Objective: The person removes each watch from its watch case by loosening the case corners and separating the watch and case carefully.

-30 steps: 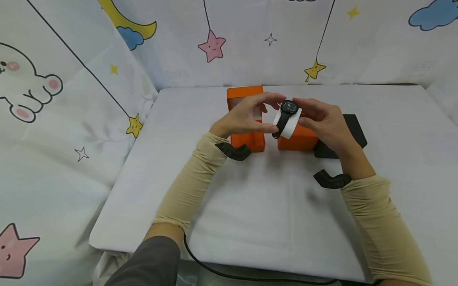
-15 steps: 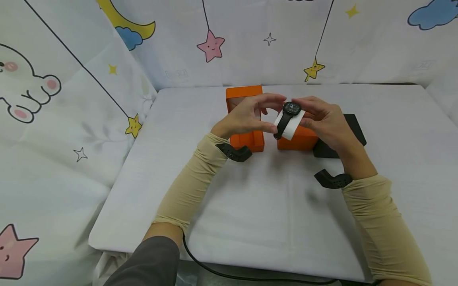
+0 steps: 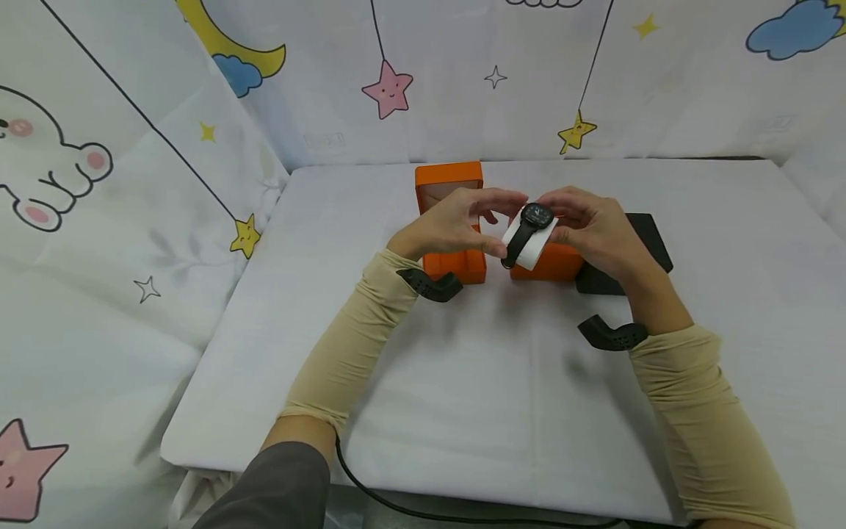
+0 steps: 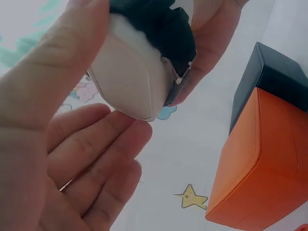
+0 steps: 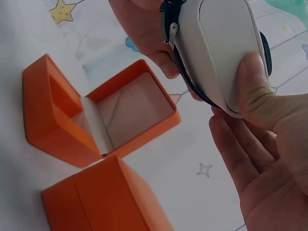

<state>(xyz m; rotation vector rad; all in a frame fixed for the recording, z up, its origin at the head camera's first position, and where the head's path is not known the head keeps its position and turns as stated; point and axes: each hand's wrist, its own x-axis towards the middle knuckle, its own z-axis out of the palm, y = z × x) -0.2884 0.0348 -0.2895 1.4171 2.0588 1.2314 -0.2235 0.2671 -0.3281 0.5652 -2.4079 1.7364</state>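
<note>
A black-strapped wristwatch (image 3: 536,215) is wrapped around a white cushion (image 5: 225,45), held above the table between both hands. The left hand (image 3: 449,222) grips the cushion's left end, thumb near the strap's lower part. In the left wrist view its other fingers are spread below the cushion (image 4: 126,77). On the opposite end, the right hand (image 3: 598,234) pinches the cushion, its thumb pressed on the flat end face in the right wrist view. The strap's metal buckle (image 4: 182,77) shows underneath.
An orange box (image 3: 449,174) stands with its lid raised behind the left hand. A second orange box (image 4: 262,161), closed, sits behind the watch, with a black box (image 3: 653,239) to its right. Dark cameras (image 3: 611,334) are strapped to the wrists.
Both hands have lowered slightly, bringing the watch and cushion down toward the table. The watch has turned a little in between. The boxes stay where they were.
</note>
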